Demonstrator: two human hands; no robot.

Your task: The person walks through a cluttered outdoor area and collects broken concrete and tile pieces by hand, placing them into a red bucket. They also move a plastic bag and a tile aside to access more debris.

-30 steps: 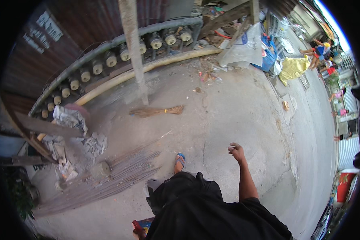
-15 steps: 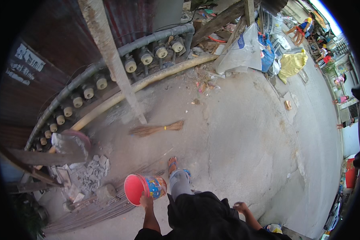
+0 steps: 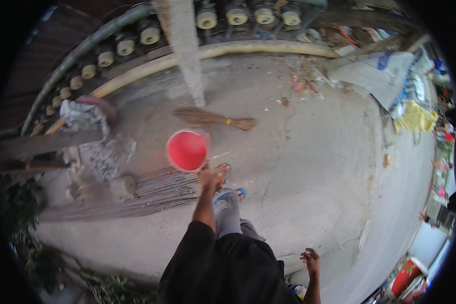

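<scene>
My left hand (image 3: 206,175) grips the rim of a red plastic bucket (image 3: 187,150), its open mouth turned up toward me. The bucket hangs above the ground in front of my feet, and its inside shows plain red. Out to my right side, my right hand (image 3: 311,259) hangs with its fingers loosely bent and apart; I make out nothing held in it. Just beyond the bucket, a stick broom (image 3: 215,118) of brown bristles with a yellow band lies on the concrete.
Thin metal rods (image 3: 159,193) lie left of my feet beside broken rubble (image 3: 104,157). A post (image 3: 185,50) stands ahead, before a long pipe (image 3: 268,46) and a row of meters (image 3: 236,15). Sacks (image 3: 375,73) sit at far right; people are beyond.
My left hand has carried the bucket forward, away from my body, and its mouth has turned more upward. The right hand has dropped lower at my right side. The view has shifted.
</scene>
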